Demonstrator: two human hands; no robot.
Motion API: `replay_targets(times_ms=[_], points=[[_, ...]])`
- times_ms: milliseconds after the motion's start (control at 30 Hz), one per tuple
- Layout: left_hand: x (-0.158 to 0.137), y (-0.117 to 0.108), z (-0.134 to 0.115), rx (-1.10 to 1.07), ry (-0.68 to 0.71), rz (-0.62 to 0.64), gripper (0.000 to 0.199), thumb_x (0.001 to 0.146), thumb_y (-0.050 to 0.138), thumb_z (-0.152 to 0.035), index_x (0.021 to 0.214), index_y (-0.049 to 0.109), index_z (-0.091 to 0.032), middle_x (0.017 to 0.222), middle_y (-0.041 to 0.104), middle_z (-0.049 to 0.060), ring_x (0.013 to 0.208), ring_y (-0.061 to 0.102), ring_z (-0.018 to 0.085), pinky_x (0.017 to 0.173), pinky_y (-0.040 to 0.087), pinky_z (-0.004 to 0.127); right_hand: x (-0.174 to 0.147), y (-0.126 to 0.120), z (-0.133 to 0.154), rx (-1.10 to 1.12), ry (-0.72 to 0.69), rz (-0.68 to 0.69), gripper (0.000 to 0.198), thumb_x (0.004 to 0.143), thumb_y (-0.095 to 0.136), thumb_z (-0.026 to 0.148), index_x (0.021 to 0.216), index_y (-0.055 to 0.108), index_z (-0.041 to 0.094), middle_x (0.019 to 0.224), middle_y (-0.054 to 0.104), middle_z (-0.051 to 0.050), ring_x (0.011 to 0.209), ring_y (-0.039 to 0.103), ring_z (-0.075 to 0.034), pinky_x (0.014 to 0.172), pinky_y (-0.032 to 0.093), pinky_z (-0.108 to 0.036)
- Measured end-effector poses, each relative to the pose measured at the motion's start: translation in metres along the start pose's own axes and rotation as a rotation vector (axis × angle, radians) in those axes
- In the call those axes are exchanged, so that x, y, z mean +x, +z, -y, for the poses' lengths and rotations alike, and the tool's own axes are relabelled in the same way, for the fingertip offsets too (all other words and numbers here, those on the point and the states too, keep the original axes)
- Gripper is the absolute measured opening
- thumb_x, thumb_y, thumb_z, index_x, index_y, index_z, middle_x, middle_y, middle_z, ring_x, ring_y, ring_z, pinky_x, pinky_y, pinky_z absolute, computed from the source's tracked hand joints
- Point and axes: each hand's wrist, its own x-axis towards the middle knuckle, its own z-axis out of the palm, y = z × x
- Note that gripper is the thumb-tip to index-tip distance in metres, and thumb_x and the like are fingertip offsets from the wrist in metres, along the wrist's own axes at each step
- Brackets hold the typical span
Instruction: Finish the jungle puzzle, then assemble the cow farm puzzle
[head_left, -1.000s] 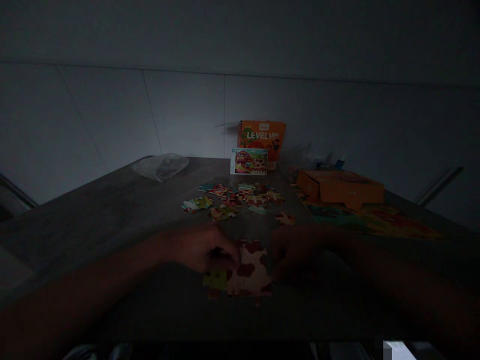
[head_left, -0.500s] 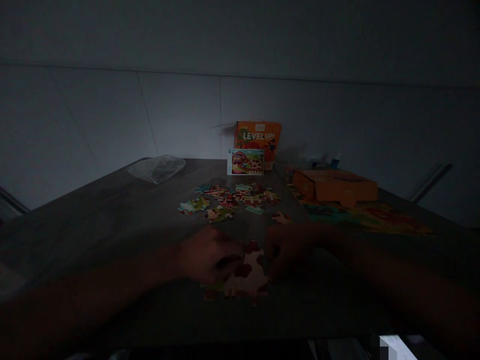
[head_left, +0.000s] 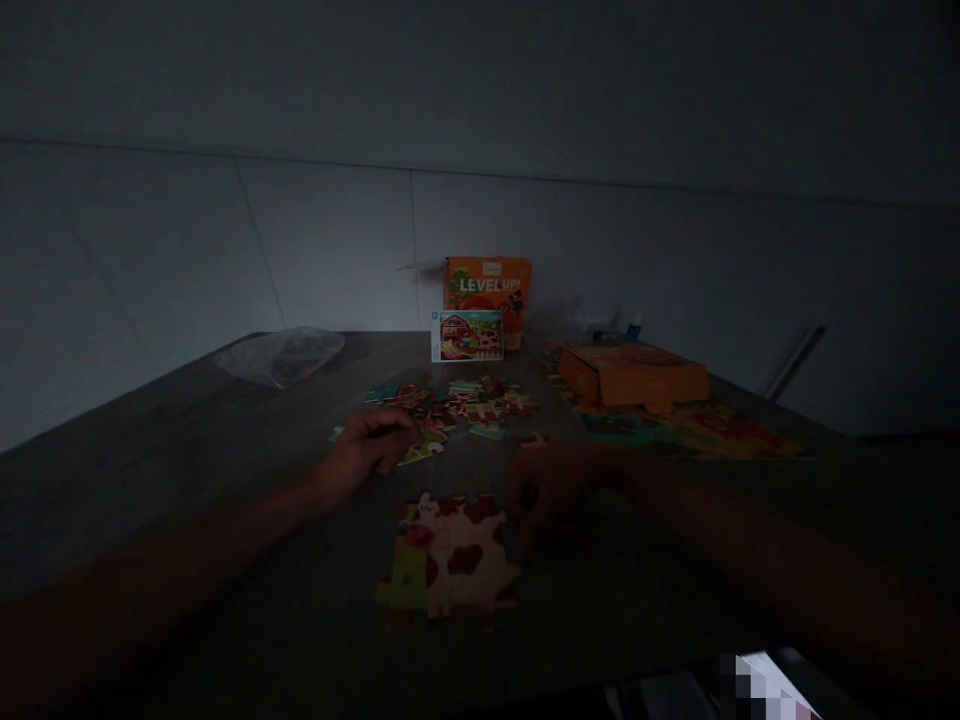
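A joined section of jigsaw puzzle [head_left: 466, 560] lies on the table in front of me and shows a white cow with red-brown patches. Beside its right edge is my right hand [head_left: 551, 490], fingers curled in and closed; whatever they may hold is too dark to make out. Farther off, my left hand [head_left: 367, 450] hovers at the near left of the loose puzzle pieces [head_left: 476, 405]. Its fingers are bent together over a green and white piece [head_left: 426, 447], and their grip is unclear. One loose reddish piece [head_left: 536, 439] lies just beyond my right hand.
An orange box [head_left: 491, 285] stands at the back with a farm picture card [head_left: 469, 337] leaning before it. To the right, an orange open box [head_left: 637, 377] rests on a colourful sheet [head_left: 697, 430]. A clear plastic bag [head_left: 289, 355] lies at the back left.
My left hand has left the joined cow section and moved forward and left to the loose pieces, uncovering the cow's head. My right hand stays beside the section. The view has shifted slightly.
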Motion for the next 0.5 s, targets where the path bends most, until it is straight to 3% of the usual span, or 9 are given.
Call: replay_targets(times_ms=[100, 200, 333, 500], points=[[-0.006, -0.009, -0.013, 0.331, 0.094, 0.307, 0.019, 0.081, 0.068, -0.032, 0.089, 0.071, -0.015, 0.067, 0.056, 0.000, 0.058, 0.048, 0.011, 0.053, 0.035, 0.021, 0.003, -0.002, -0.006, -0.010, -0.132, -0.200, 0.041, 0.069, 0.080, 0.053, 0.082, 0.069, 0.015, 0.068, 0.066, 0.003, 0.055, 0.059, -0.009, 0.049, 0.042, -0.017], [-0.013, -0.018, -0.025, 0.617, 0.151, 0.550, 0.030, 0.083, 0.067, -0.029, 0.110, 0.069, -0.018, 0.080, 0.061, 0.003, 0.067, 0.055, 0.014, 0.059, 0.039, 0.023, 0.004, -0.005, -0.008, -0.055, -0.209, -0.327, 0.048, 0.067, 0.085, 0.045, 0.103, 0.069, 0.018, 0.068, 0.063, 0.005, 0.055, 0.058, -0.009, 0.048, 0.039, -0.016], [-0.013, -0.029, -0.026, 0.632, 0.101, 0.630, 0.037, 0.081, 0.072, -0.030, 0.116, 0.067, -0.020, 0.083, 0.062, 0.002, 0.069, 0.058, 0.015, 0.058, 0.041, 0.021, 0.003, -0.006, -0.006, -0.087, -0.222, -0.313, 0.050, 0.072, 0.082, 0.046, 0.111, 0.067, 0.019, 0.066, 0.060, 0.005, 0.052, 0.056, -0.009, 0.047, 0.037, -0.017], [-0.011, -0.031, -0.013, 0.548, 0.118, 0.598, 0.022, 0.082, 0.074, -0.035, 0.092, 0.069, -0.016, 0.076, 0.063, 0.001, 0.066, 0.057, 0.013, 0.057, 0.039, 0.019, 0.006, -0.004, -0.007, -0.138, -0.260, -0.372, 0.044, 0.070, 0.084, 0.044, 0.104, 0.071, 0.019, 0.075, 0.065, 0.002, 0.066, 0.061, -0.012, 0.056, 0.040, -0.018]])
